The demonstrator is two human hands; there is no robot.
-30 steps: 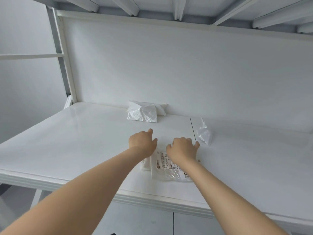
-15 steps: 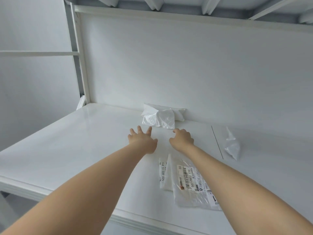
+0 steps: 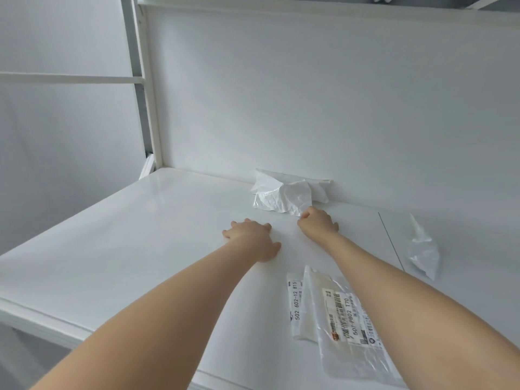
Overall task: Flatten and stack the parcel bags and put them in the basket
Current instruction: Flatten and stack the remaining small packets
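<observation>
White table, back panel w/ frame behind. Two flattened parcel bags lie near front edge, right of centre, partly under the R forearm; the wider overlaps the narrow one, long axes front-to-back, near ends skewed right, label text running lengthwise. Crumpled bag sits against the back panel, long axis left-right. L hand is palm down on bare table, fingers relaxed, holding nothing. R hand has fingers curled, pinching the crumpled bag's near corner. Small crumpled bag is at far right, apart from both hands.
</observation>
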